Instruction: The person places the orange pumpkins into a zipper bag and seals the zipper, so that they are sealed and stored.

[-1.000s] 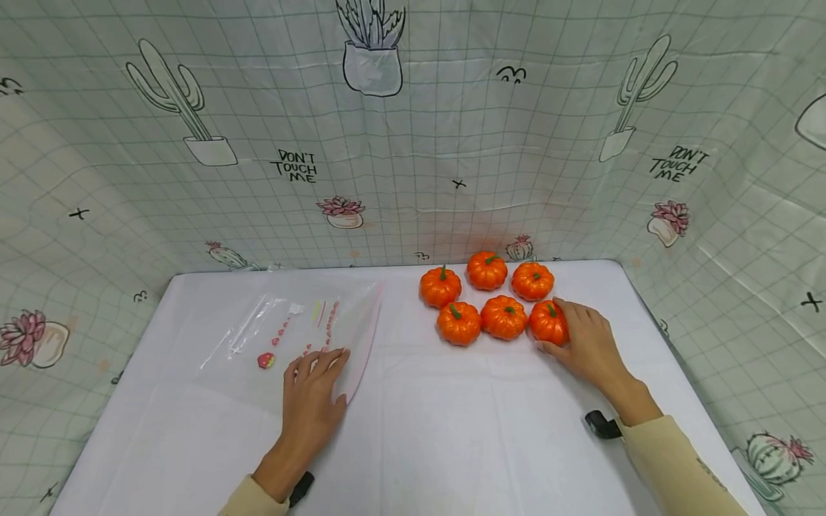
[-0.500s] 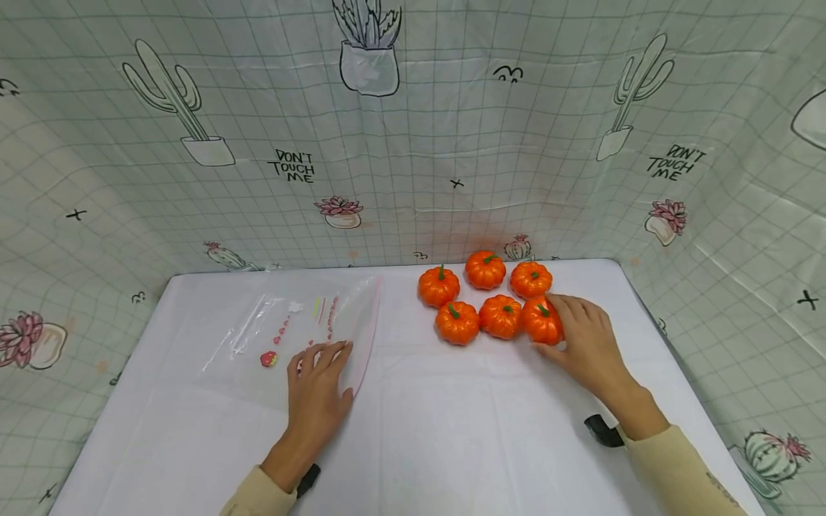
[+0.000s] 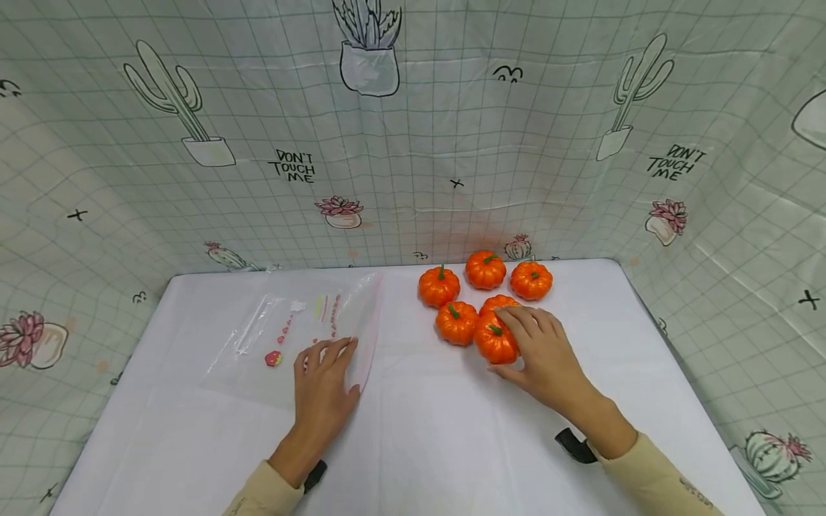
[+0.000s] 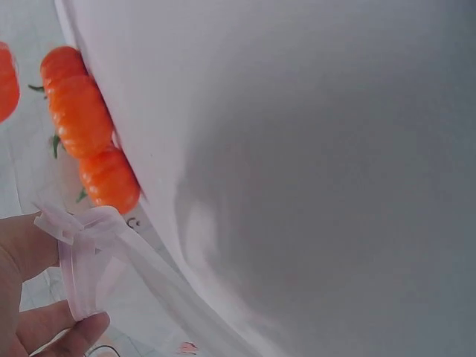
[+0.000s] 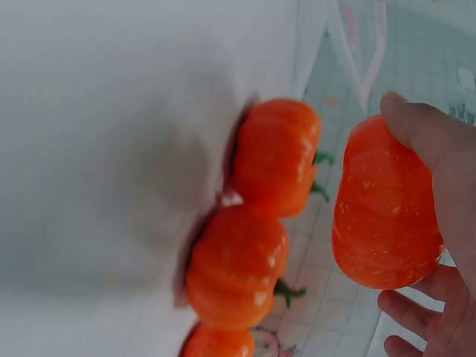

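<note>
My right hand [image 3: 551, 365] grips a small orange toy pumpkin [image 3: 495, 340] with a green stem. In the right wrist view this pumpkin [image 5: 383, 208] is between thumb and fingers, raised off the table. On the left lies a clear zip bag [image 3: 241, 330] with a pink edge and small red printed shapes. My left hand [image 3: 323, 390] holds the bag by its mouth. The left wrist view has the pink zip edge [image 4: 74, 271] spanning thumb and fingertips, with the mouth parted. Part of the bag is hidden under that hand.
Several more pumpkins [image 3: 457, 322] stand in a cluster at the back, right of centre; the held one partly covers another [image 3: 500, 302]. A white cloth covers the table [image 3: 426, 430]. Behind it hangs a grid-patterned curtain [image 3: 413, 158] with cactus drawings.
My right hand has taken its pumpkin from the right end of the front row and moved left and toward me. The left hand has shifted slightly right and away, with the bag.
</note>
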A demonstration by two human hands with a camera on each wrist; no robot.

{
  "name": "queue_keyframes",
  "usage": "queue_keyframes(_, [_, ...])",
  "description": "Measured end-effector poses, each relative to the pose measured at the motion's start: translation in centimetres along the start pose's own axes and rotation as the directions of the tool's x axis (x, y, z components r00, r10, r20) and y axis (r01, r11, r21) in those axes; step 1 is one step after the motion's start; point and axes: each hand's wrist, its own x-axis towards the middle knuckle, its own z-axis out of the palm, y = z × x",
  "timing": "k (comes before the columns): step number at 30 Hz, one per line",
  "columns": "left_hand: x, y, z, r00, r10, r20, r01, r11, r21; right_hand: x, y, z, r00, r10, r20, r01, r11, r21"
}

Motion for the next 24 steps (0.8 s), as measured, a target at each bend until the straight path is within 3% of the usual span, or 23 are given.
queue_keyframes(8, [0.1,0.5,0.3,1.0,0.008,-0.021,-0.008,1.0,0.013,1.3,-2.7,1.4,0.998,-0.031,0.049,0.029,0.998,0.051])
queue_keyframes(24, [0.0,0.8,0.7,1.0,-0.006,-0.028,0.007,0.999,0.048,4.0,-7.3,4.9,0.993,-0.1,0.062,0.09,0.985,0.145])
